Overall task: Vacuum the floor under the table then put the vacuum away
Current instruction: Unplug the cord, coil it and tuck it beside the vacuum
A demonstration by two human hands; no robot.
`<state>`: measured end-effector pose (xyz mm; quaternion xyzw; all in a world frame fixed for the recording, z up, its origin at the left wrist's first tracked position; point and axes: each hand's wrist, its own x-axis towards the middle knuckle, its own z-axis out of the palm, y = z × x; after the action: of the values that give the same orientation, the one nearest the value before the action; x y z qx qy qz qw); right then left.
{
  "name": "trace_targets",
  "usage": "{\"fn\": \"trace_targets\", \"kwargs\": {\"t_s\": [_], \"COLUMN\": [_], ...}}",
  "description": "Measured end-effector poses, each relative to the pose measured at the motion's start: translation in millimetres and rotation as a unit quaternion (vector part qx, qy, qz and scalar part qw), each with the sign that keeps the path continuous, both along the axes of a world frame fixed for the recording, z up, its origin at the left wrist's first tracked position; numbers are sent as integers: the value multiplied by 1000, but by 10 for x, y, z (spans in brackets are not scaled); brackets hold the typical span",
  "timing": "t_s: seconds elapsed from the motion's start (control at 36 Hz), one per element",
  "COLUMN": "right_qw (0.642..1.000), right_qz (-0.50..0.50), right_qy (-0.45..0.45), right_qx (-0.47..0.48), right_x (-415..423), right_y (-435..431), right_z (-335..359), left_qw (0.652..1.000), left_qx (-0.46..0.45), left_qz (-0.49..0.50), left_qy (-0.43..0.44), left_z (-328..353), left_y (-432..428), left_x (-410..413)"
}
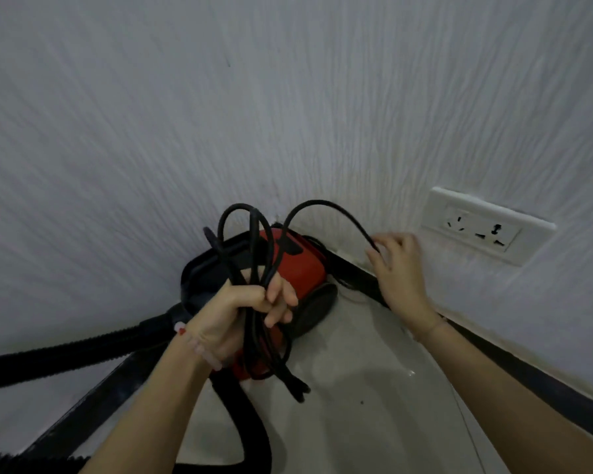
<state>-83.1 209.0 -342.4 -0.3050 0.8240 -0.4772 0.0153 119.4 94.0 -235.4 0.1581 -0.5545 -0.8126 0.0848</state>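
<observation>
**Q:** What is happening nearest the camera?

**A:** A person's left hand (243,313) is fisted around a bundle of black cord (261,295), several loops gathered in one grip. The loops stand up above the fist and hang below it, which looks like coiling for storage rather than for use.

**Q:** And the other hand?

**A:** The right hand (399,268) is farther out, by the wall (288,97). Its fingertips (374,258) pinch the free run of cord lightly, the rest of the hand loose and half open. The cord arcs from that pinch back toward the bundle, so this hand seems to be feeding the next loop across.

**Q:** Where is the vacuum?

**A:** Just behind the left hand, on the floor (356,388) in the corner where two walls meet. The vacuum (298,265) is red and black, pushed close against the dark skirting (493,360). Its ribbed hose (65,354) runs off to the left and curls along the floor below the arms.

**Q:** Is it plugged in?

**A:** The socket (483,227) on the right-hand wall shows nothing in it. The plug itself cannot be made out.

**Q:** Any containers?

**A:** None to be seen. The canister is shut, its contents hidden.

**Q:** How far along is the job?

**A:** Judging by the parked machine and the gathered cord, it's at the putting-away stage. No table is in view.
</observation>
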Motion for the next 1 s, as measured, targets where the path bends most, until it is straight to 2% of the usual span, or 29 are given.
{"fn": "trace_targets", "kwargs": {"t_s": [0.06, 0.11, 0.17, 0.19, 0.28, 0.39, 0.44, 0.5, 0.58, 0.64, 0.69, 0.75, 0.81, 0.86, 0.89, 0.92, 1.0], "right_qw": [1000, 995, 973, 964, 954, 960, 955, 952, 941, 924, 903, 891, 892, 895, 884, 859, 718], "right_qz": [5, 59, 112, 123, 150, 187, 208, 246, 308, 336, 349, 303, 187, 96, 79, 78, 91], "right_qy": [14, -71, -177, -201, -202, -188, -204, -179, -140, -184, -248, -322, -388, -427, -457, -504, -686], "right_qx": [10, -28, -95, -123, -163, -90, -55, -19, 19, 10, -31, -100, -139, -87, -48, -27, -79], "right_x": [42, 129, 259, 326, 489, 508, 465, 452, 513, 588, 622, 619, 571, 485, 445, 411, 352], "right_y": [-38, -3, 83, 134, 219, 222, 237, 258, 288, 306, 337, 394, 443, 463, 456, 438, 311], "right_z": [-23, -15, 30, 46, 51, 12, 19, 53, 52, 26, -21, -89, -205, -341, -396, -440, -470], "left_qw": [998, 991, 983, 978, 970, 973, 973, 964, 966, 963, 950, 930, 913, 911, 915, 920, 929], "left_qx": [29, 51, 22, -1, -12, 69, 130, 175, 123, 84, 81, 121, 173, 182, 178, 172, 177], "left_qz": [52, 120, 182, 202, 222, 189, 174, 195, 221, 244, 287, 339, 366, 365, 357, 346, 312], "left_qy": [7, -3, -29, -46, -98, -109, -75, -43, -56, -83, -96, -79, -56, -58, -62, -67, -91], "left_z": [7, -56, -202, -278, -504, -694, -754, -785, -800, -780, -747, -726, -720, -739, -752, -775, -835], "left_y": [-59, -105, -100, -58, 168, 450, 520, 527, 500, 458, 413, 370, 332, 317, 324, 339, 412], "left_x": [-61, -206, -407, -513, -773, -918, -878, -812, -716, -682, -670, -666, -658, -641, -633, -628, -637]}}
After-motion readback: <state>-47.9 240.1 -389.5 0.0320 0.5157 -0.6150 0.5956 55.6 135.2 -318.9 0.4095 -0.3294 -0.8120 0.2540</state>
